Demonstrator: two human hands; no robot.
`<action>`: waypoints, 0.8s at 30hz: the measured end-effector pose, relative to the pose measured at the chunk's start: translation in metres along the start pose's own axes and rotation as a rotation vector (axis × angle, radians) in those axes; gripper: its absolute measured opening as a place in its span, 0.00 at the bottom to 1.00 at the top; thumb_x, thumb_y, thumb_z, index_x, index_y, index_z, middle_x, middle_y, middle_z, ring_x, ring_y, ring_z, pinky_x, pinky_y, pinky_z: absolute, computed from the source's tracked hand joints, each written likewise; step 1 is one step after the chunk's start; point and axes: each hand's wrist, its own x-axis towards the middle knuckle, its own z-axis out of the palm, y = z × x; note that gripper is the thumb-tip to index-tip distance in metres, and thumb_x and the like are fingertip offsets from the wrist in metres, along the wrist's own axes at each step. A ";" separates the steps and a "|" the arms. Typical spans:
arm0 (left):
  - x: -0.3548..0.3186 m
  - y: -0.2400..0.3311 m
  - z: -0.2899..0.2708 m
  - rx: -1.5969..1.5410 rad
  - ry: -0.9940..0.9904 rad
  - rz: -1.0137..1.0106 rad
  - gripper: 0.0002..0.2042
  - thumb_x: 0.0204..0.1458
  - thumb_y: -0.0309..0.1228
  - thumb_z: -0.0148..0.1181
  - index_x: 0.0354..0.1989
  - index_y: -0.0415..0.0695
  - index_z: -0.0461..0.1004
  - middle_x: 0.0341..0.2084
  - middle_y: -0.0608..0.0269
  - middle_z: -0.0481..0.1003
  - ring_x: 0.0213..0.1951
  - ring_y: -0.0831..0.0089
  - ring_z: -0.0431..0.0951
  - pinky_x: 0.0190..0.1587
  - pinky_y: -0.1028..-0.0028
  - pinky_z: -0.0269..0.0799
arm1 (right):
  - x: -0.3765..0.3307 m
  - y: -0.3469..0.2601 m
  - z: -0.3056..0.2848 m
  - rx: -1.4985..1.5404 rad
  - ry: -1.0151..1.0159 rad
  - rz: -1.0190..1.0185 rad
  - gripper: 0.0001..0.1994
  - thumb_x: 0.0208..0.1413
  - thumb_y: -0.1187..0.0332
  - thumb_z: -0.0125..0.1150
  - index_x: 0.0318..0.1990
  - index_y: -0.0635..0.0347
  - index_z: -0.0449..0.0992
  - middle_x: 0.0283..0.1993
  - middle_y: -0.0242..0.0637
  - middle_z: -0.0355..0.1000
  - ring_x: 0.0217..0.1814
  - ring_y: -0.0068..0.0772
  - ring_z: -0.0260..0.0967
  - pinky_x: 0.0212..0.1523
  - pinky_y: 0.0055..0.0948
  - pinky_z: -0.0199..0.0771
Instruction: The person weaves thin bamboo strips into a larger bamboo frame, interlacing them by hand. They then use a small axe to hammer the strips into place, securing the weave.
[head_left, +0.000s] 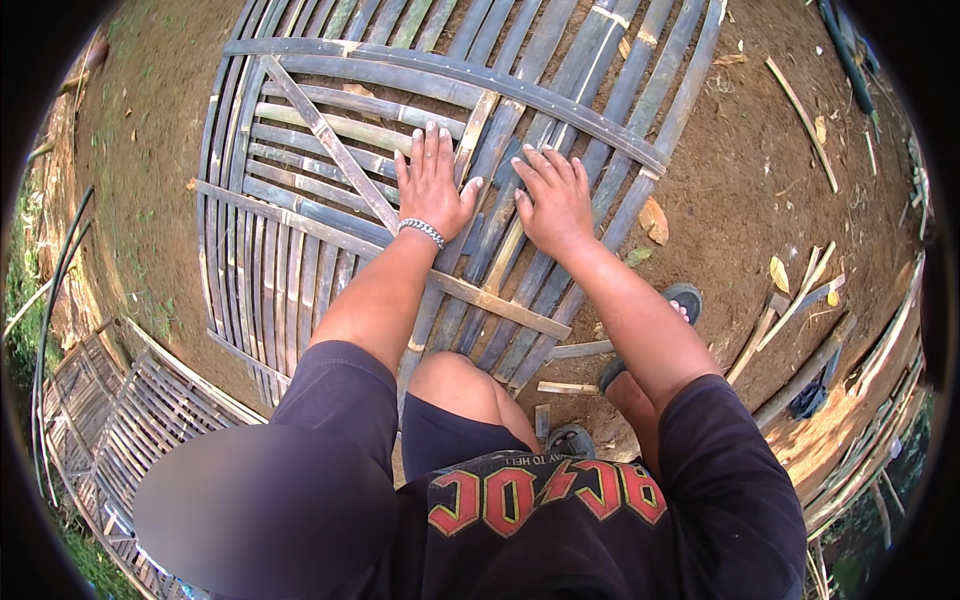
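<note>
A large panel of split bamboo slats (640,75) lies on the ground before me, with long crossbars nailed over the slats. Its middle holds a section of sideways slats (315,165) with a diagonal brace (330,142) across it. My left hand (436,190), with a metal chain bracelet (423,231) at the wrist, rests palm down, fingers stretched, by the upright strip at that section's right edge. Just right of it, my right hand (556,203) lies on the lengthwise slats with fingers spread and slightly bent. Neither hand holds anything.
My bent knee (460,395) is close to the panel's near edge. Bamboo offcuts (800,295) and dry leaves (653,220) lie on the bare soil at right. A bamboo pole (805,370) lies nearer me. Another slatted bamboo panel (165,410) is at lower left.
</note>
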 end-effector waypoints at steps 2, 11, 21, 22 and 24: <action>0.001 0.001 0.000 -0.007 -0.003 -0.005 0.44 0.60 0.53 0.55 0.77 0.38 0.46 0.79 0.48 0.41 0.79 0.51 0.39 0.76 0.45 0.30 | 0.000 -0.004 0.003 -0.027 -0.048 -0.014 0.23 0.62 0.62 0.59 0.65 0.46 0.73 0.74 0.30 0.63 0.79 0.40 0.52 0.77 0.60 0.44; 0.001 0.000 -0.002 0.007 -0.015 -0.016 0.44 0.60 0.55 0.53 0.77 0.39 0.46 0.79 0.52 0.42 0.79 0.54 0.39 0.77 0.46 0.31 | 0.015 -0.012 0.004 -0.138 -0.084 -0.086 0.25 0.64 0.61 0.56 0.69 0.43 0.68 0.76 0.28 0.60 0.81 0.42 0.48 0.77 0.66 0.40; -0.003 -0.003 -0.008 -0.034 -0.026 -0.048 0.42 0.62 0.55 0.53 0.78 0.43 0.47 0.79 0.54 0.43 0.79 0.56 0.41 0.77 0.47 0.32 | 0.029 -0.016 0.002 -0.209 -0.200 -0.052 0.26 0.66 0.60 0.53 0.72 0.41 0.64 0.79 0.28 0.54 0.83 0.43 0.44 0.77 0.68 0.35; -0.002 -0.001 -0.008 -0.034 -0.031 -0.047 0.42 0.62 0.56 0.52 0.78 0.43 0.47 0.79 0.55 0.43 0.79 0.57 0.41 0.77 0.48 0.32 | 0.035 -0.010 0.003 -0.185 -0.156 -0.022 0.27 0.66 0.60 0.53 0.72 0.41 0.64 0.79 0.28 0.55 0.83 0.43 0.44 0.77 0.67 0.34; 0.000 0.001 -0.009 -0.030 -0.045 -0.042 0.42 0.62 0.56 0.51 0.78 0.43 0.47 0.79 0.55 0.42 0.79 0.57 0.41 0.78 0.48 0.32 | 0.050 0.001 0.000 -0.185 -0.086 0.037 0.32 0.64 0.56 0.58 0.75 0.44 0.60 0.81 0.36 0.50 0.85 0.47 0.38 0.78 0.67 0.31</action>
